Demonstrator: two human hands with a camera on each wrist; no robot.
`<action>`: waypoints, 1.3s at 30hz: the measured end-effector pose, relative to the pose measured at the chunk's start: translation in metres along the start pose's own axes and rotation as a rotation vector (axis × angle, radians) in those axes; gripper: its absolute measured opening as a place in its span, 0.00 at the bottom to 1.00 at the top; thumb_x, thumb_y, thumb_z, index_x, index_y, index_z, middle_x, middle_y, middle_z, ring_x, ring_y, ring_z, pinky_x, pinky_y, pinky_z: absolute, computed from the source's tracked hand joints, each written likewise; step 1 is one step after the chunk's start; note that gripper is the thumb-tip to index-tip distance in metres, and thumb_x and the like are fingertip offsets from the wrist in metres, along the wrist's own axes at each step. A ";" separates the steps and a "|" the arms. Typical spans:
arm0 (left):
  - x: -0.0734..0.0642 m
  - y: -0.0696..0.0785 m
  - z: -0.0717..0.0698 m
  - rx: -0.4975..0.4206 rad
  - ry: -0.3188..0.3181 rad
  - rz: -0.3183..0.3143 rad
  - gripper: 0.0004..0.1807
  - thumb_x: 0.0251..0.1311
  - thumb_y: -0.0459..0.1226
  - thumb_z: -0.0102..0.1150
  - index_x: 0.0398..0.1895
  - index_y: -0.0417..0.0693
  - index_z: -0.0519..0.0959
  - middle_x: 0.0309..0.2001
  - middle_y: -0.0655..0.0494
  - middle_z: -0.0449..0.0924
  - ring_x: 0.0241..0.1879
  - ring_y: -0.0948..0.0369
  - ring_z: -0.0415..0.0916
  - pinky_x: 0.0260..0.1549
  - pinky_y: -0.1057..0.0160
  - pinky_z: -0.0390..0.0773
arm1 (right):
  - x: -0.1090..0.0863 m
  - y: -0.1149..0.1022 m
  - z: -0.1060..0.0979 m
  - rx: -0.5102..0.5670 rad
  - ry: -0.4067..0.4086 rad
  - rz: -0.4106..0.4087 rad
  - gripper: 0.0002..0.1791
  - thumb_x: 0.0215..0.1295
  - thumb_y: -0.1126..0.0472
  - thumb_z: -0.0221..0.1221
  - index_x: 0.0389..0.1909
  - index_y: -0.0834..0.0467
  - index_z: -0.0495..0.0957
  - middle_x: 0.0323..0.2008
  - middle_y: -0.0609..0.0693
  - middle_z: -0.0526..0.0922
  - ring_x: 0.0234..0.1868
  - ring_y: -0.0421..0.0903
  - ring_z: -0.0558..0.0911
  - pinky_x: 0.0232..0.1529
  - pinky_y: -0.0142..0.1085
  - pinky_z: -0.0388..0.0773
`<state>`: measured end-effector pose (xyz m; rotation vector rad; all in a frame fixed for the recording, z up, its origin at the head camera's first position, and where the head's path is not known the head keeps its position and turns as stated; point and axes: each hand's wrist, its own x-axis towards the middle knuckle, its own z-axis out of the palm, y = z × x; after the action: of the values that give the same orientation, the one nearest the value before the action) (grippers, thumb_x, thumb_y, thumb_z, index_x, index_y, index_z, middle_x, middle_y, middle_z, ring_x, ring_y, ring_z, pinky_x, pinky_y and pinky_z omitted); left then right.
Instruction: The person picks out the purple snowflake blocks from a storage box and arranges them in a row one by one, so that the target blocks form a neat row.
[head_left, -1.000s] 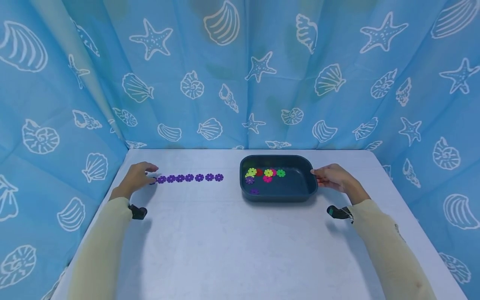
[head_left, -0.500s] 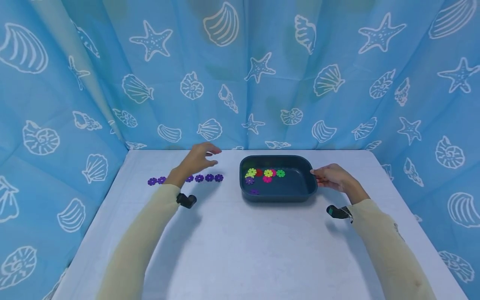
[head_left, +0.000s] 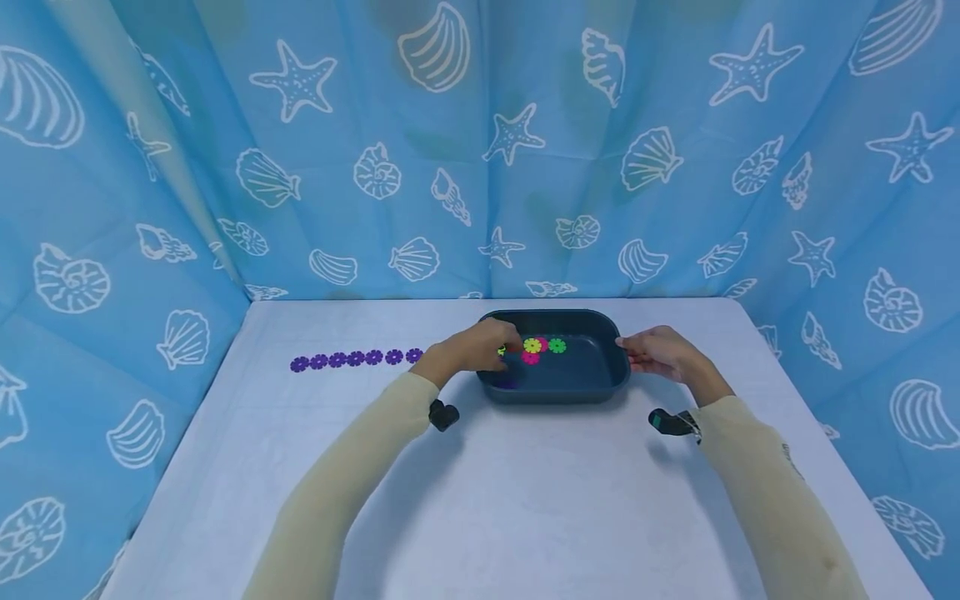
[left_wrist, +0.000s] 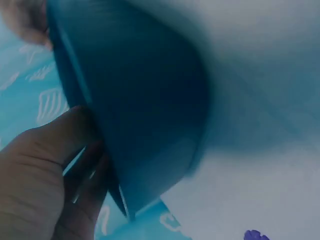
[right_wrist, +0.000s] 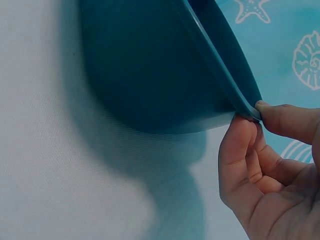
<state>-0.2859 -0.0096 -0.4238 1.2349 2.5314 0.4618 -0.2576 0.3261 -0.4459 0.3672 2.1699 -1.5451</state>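
Note:
A dark blue-grey plastic tray (head_left: 555, 397) stands on the table in the head view. Over its left rim reaches my left hand (head_left: 474, 346), thumb and fingers apart above the flower-shaped discs inside; the left wrist view hides the fingertips behind the tray wall. Visible in the tray are a yellow disc (head_left: 532, 345), a green disc (head_left: 557, 346) and a pink disc (head_left: 531, 359); others are partly covered by the hand. My right hand (head_left: 663, 354) pinches the tray's right rim between thumb and fingers, plain in the right wrist view.
Left of the tray, purple flower-shaped discs (head_left: 356, 359) form a row on the white table (head_left: 525, 500); my left wrist covers its right end. A blue curtain (head_left: 480, 150) with white shells encloses the back and sides. A small black camera sits on each wrist.
My left hand has left the left end of the purple row and moved right, across the table, to inside the tray. The right hand keeps its hold on the rim.

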 end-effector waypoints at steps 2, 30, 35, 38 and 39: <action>0.003 0.004 0.003 0.059 -0.057 -0.029 0.21 0.57 0.32 0.68 0.55 0.45 0.81 0.52 0.53 0.80 0.54 0.59 0.74 0.56 0.64 0.74 | 0.000 0.000 0.000 -0.003 -0.002 -0.004 0.26 0.71 0.55 0.56 0.59 0.72 0.68 0.37 0.54 0.76 0.34 0.44 0.78 0.40 0.33 0.82; 0.019 0.025 0.024 0.404 -0.275 -0.174 0.12 0.66 0.37 0.60 0.51 0.52 0.79 0.47 0.55 0.81 0.45 0.61 0.76 0.55 0.61 0.76 | -0.003 -0.003 0.000 -0.015 0.005 -0.001 0.25 0.72 0.55 0.56 0.58 0.72 0.69 0.37 0.55 0.75 0.34 0.45 0.78 0.40 0.32 0.82; 0.019 0.022 0.024 0.377 -0.282 -0.162 0.11 0.65 0.37 0.61 0.50 0.52 0.78 0.45 0.56 0.81 0.43 0.61 0.75 0.55 0.61 0.76 | -0.003 -0.001 0.001 -0.018 0.004 -0.005 0.25 0.71 0.55 0.56 0.57 0.72 0.69 0.37 0.55 0.75 0.34 0.45 0.78 0.40 0.32 0.82; 0.019 0.018 0.023 0.295 -0.250 -0.159 0.12 0.63 0.35 0.63 0.49 0.52 0.79 0.45 0.57 0.81 0.44 0.61 0.75 0.54 0.61 0.76 | -0.002 -0.001 0.000 -0.018 0.003 -0.008 0.25 0.71 0.55 0.56 0.58 0.72 0.69 0.37 0.55 0.75 0.35 0.46 0.78 0.40 0.32 0.82; 0.019 0.016 0.023 0.267 -0.234 -0.157 0.13 0.62 0.35 0.64 0.49 0.52 0.79 0.46 0.57 0.81 0.45 0.61 0.74 0.55 0.61 0.76 | -0.002 0.000 0.000 -0.018 0.003 -0.010 0.25 0.71 0.55 0.56 0.58 0.72 0.69 0.37 0.55 0.75 0.35 0.46 0.78 0.40 0.32 0.82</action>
<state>-0.2769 0.0180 -0.4403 1.0897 2.5159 -0.0568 -0.2561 0.3258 -0.4446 0.3540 2.1895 -1.5304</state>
